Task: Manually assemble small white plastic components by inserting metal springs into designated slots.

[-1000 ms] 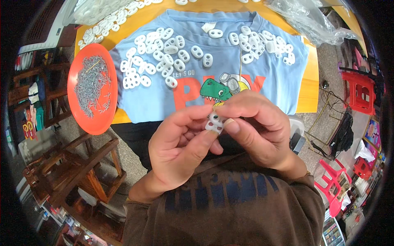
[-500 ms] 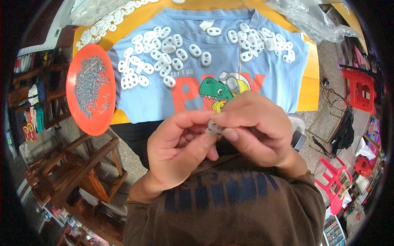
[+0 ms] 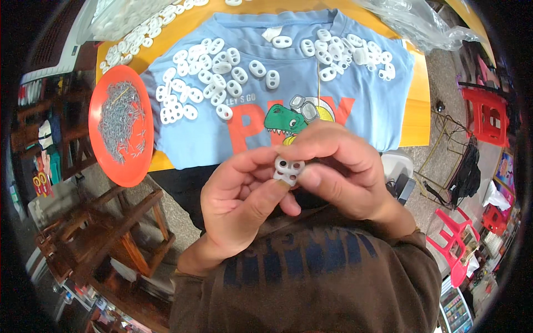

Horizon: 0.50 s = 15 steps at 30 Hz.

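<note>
Pinching white two-hole toggle [image 3: 288, 170] between left hand [image 3: 239, 208], right hand [image 3: 341, 169].

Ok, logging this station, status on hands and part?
Left hand and right hand pinch one white two-hole toggle. Held above blue shirt. Nothing blocking.

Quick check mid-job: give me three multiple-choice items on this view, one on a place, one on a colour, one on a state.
1. Where does the orange plate of small metal pieces lie?
A. left of the blue shirt
B. on the red stool
C. in the person's lap

2. What colour is the two-hole plastic piece in the grip?
A. black
B. white
C. green

3. How is that piece held?
A. lying loose on the shirt
B. pinched between both hands
C. in one hand only

Answers: A, it sits beside the blue shirt; B, white like the loose ones; B, left hand and right hand fingers meet on it.
</note>
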Each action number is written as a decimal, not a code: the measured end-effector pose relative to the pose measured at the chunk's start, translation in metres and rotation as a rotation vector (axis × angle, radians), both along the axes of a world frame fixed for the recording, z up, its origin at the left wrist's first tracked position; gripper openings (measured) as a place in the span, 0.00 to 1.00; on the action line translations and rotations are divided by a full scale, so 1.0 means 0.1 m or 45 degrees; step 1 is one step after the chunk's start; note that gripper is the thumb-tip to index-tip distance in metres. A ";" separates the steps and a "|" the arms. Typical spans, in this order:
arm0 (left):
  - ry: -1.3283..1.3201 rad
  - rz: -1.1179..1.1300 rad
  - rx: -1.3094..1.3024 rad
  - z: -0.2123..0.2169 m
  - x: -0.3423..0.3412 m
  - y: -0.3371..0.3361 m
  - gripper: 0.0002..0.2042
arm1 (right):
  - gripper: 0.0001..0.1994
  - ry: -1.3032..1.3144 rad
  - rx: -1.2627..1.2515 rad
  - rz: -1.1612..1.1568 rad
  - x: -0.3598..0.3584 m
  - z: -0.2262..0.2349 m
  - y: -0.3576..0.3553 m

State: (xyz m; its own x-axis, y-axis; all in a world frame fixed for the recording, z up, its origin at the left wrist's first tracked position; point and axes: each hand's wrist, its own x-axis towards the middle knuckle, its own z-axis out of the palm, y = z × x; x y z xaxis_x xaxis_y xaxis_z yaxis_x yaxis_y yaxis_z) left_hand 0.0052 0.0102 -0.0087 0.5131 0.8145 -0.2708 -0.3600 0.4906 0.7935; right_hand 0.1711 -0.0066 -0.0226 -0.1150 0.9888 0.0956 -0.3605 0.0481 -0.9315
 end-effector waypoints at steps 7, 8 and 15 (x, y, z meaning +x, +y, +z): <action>-0.156 0.088 -0.083 -0.03 0.04 -0.09 0.15 | 0.15 -0.326 0.290 -0.061 0.00 -0.05 0.03; -0.155 0.088 -0.080 -0.04 0.04 -0.09 0.15 | 0.15 -0.364 0.337 -0.055 0.01 -0.06 0.04; -0.052 0.035 0.051 -0.05 0.03 -0.10 0.15 | 0.16 -0.534 0.613 -0.106 -0.02 -0.14 0.03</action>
